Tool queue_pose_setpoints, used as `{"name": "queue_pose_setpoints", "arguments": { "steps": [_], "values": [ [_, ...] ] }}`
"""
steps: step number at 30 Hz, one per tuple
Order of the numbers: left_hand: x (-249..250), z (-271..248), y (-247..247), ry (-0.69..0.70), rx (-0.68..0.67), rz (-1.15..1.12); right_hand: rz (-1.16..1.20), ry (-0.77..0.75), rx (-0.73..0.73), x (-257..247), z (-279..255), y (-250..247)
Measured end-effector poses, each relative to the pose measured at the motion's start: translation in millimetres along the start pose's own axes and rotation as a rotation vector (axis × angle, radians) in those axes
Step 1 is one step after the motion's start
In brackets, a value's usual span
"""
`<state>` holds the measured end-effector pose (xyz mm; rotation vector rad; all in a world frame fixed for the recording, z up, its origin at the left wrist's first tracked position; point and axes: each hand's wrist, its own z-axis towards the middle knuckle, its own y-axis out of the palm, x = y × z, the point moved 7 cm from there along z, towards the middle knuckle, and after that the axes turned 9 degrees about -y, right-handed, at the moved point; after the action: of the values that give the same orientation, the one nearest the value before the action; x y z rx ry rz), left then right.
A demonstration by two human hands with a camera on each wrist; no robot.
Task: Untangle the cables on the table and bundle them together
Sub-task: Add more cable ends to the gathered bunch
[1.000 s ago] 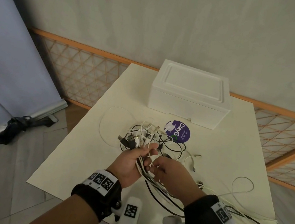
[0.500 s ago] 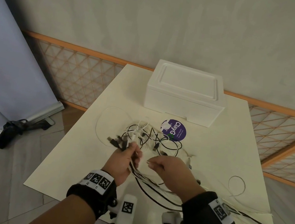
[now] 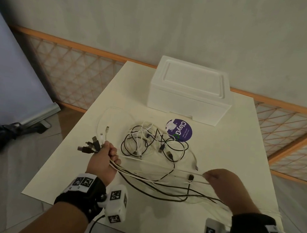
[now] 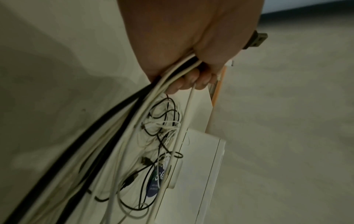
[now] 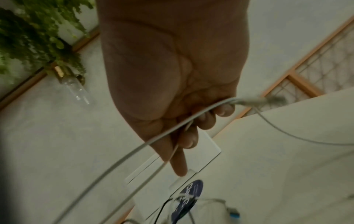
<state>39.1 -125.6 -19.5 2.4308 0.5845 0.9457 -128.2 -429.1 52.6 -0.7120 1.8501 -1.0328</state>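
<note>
A tangle of black and white cables (image 3: pixel 152 144) lies mid-table in the head view. My left hand (image 3: pixel 107 153) grips a bunch of cables (image 4: pixel 172 78), their plug ends (image 3: pixel 91 145) sticking out to the left. Several strands (image 3: pixel 159 182) run from that fist across to the right. My right hand (image 3: pixel 218 182) holds a thin white cable (image 5: pixel 191 118) in its curled fingers, stretched taut toward the left hand. A small black plug (image 3: pixel 191 177) hangs beside the right hand.
A white foam box (image 3: pixel 189 93) stands at the table's far end. A round purple sticker (image 3: pixel 180 130) lies in front of it. The cream table (image 3: pixel 233 147) ends near my wrists. Lattice panels line the wall, and a dark bag (image 3: pixel 6 131) lies on the floor at the left.
My hands, close together a second ago, have pulled apart: the left went left with its bunch, the right went right, drawing a white cable out of the tangle.
</note>
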Motion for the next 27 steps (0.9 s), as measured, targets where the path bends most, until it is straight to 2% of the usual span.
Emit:
{"name": "queue_pose_setpoints", "arguments": {
  "steps": [2,7,9,11,12,14,16,17,19,21,25,27],
  "values": [
    [-0.6,-1.9,1.9,-0.005,-0.034,0.031,-0.001,0.04,0.001,10.0,-1.0,-7.8],
    [-9.0,-11.6,23.9,0.001,-0.131,0.091,-0.352,0.182,0.005,2.3,4.5,-6.5],
    [-7.4,-15.9,29.9,0.004,-0.151,0.111,-0.459,0.098,0.064,-21.7,10.7,-5.7],
    [-5.9,-22.0,36.0,0.015,-0.164,0.149,-0.292,-0.149,0.153,-66.2,13.7,-2.8],
    [-6.4,-26.7,40.5,0.017,-0.17,0.164,-0.12,-0.276,0.109,-94.8,10.2,3.0],
    [-11.2,-34.8,49.5,0.01,-0.169,0.199,0.172,-0.406,-0.166,-148.3,1.2,29.4],
    [-16.6,-42.2,58.3,-0.006,-0.189,0.24,0.152,-0.454,-0.372,-178.3,-3.9,63.2],
    [-16.6,-44.9,61.0,-0.015,-0.204,0.245,0.066,-0.472,-0.391,-181.9,-1.2,74.8],
    [-9.9,-45.2,59.5,-0.028,-0.23,0.183,-0.134,-0.492,-0.33,-174.9,6.0,83.2],
    [5.1,-39.0,47.0,-0.023,-0.199,0.078,-0.26,-0.497,-0.252,-158.7,8.4,80.0],
    [38.6,-18.2,-5.8,0.022,0.002,-0.044,-0.384,-0.405,-0.208,-98.8,2.2,76.5],
    [40.2,-8.2,-32.8,0.001,0.094,-0.046,-0.349,-0.36,-0.205,-71.6,-5.0,77.0]
  ]
}}
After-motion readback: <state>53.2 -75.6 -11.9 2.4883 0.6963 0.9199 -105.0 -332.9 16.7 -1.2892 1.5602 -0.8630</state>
